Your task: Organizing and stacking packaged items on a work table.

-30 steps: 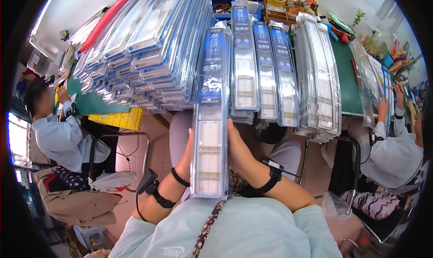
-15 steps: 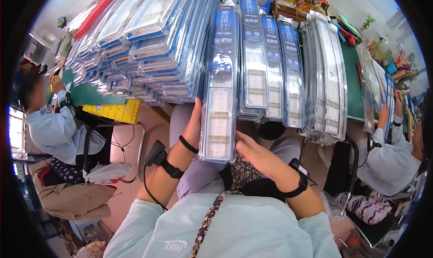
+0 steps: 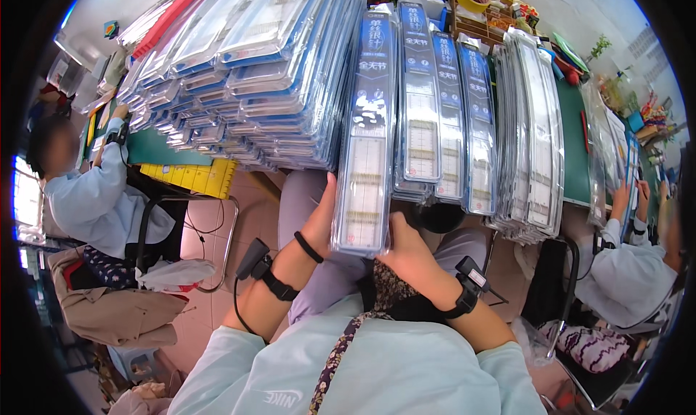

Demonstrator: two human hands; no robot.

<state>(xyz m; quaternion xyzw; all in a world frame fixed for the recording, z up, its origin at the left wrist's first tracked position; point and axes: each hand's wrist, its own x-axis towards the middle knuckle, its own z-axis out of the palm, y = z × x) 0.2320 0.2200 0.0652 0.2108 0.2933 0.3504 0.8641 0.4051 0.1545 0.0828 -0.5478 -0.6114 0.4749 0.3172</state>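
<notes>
Yellow tape roll (image 3: 470, 5) — at wooden rack (image 3: 466, 25) | beige jacket (image 3: 119, 306) — lower left

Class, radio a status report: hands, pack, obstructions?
Left hand at left side, right hand near lower right corner. Long blue-and-clear plastic pack between them. Tall stack of clear plastic packs alongside, left.

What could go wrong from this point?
The long clear package has the left hand and right hand only near its close end, so the far end might swing or dip. The tall pile beside it has uneven edges; a nudge could slide packages loose.
</notes>
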